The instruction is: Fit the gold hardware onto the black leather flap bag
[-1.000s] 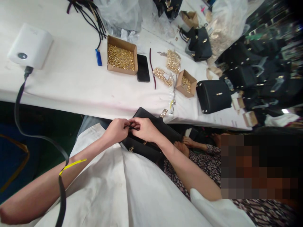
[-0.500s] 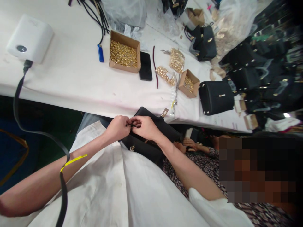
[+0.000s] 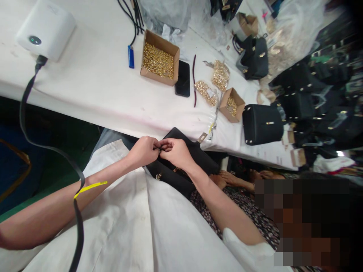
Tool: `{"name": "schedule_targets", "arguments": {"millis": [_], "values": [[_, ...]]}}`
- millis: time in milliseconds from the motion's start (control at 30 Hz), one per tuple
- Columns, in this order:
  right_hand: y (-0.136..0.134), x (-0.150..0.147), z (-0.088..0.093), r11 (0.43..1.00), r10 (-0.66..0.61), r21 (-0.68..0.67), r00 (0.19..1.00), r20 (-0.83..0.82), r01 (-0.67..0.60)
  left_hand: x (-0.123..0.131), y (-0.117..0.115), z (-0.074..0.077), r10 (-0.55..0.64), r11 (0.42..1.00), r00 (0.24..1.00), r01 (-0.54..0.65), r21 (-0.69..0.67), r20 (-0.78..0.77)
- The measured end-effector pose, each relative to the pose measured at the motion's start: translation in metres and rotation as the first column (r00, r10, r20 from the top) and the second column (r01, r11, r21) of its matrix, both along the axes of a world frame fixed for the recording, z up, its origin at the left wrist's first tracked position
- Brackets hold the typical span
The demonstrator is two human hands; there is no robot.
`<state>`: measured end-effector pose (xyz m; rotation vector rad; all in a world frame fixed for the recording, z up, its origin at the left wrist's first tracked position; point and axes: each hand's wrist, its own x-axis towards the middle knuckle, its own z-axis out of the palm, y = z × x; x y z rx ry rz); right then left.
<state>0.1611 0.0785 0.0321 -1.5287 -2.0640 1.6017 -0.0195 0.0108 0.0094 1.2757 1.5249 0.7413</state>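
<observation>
A black handbag (image 3: 181, 181) with gold fittings lies on my lap against the table edge, its flap (image 3: 200, 153) folded open to the right with a gold plate (image 3: 202, 137) on it. Over the bag, my left hand (image 3: 144, 152) is closed in a pinch. My right hand (image 3: 178, 154) pinches from the other side, fingertips almost touching the left ones. Between them shows a thin black piece, mostly covered by the fingers; whether it belongs to the bag I cannot tell.
On the white table (image 3: 113, 102) are a box of gold fittings (image 3: 159, 60), a phone (image 3: 183, 79), a blue lighter (image 3: 131, 57), a smaller box (image 3: 232, 105) and a finished-looking black bag (image 3: 262, 124). A cable (image 3: 51, 147) runs from a white device (image 3: 47, 30) across my left arm. A co-worker's hands (image 3: 227, 179) are at right.
The camera view has shifted, so the table items appear farther right. Both my hands stay pinched together over the bag, with little visible movement.
</observation>
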Motion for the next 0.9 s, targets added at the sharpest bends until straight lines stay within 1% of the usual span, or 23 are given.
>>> {"name": "schedule_targets", "arguments": {"millis": [100,233,467,700,900], "values": [[-0.003,-0.001,0.001,1.0,-0.014,0.004,1.0,0.017,0.014,0.0,0.0,-0.003,0.007,1.0,1.0,-0.006,-0.004,0.025],[-0.006,-0.001,0.002,1.0,-0.002,0.008,1.0,0.029,0.002,-0.002,-0.002,-0.006,0.015,1.0,0.996,-0.013,-0.017,0.085],[-0.011,-0.003,0.005,0.998,0.026,0.059,0.998,0.059,-0.03,-0.008,-0.007,-0.012,-0.005,0.998,0.975,0.017,-0.053,0.222],[-0.021,0.0,0.006,0.996,0.024,0.083,0.997,0.067,-0.029,-0.005,-0.015,-0.019,0.061,0.993,0.926,-0.019,-0.118,0.372],[-0.026,-0.004,0.008,0.99,0.059,0.124,0.994,0.091,-0.071,-0.007,-0.018,-0.022,0.095,0.988,0.92,-0.039,-0.151,0.38]]}}
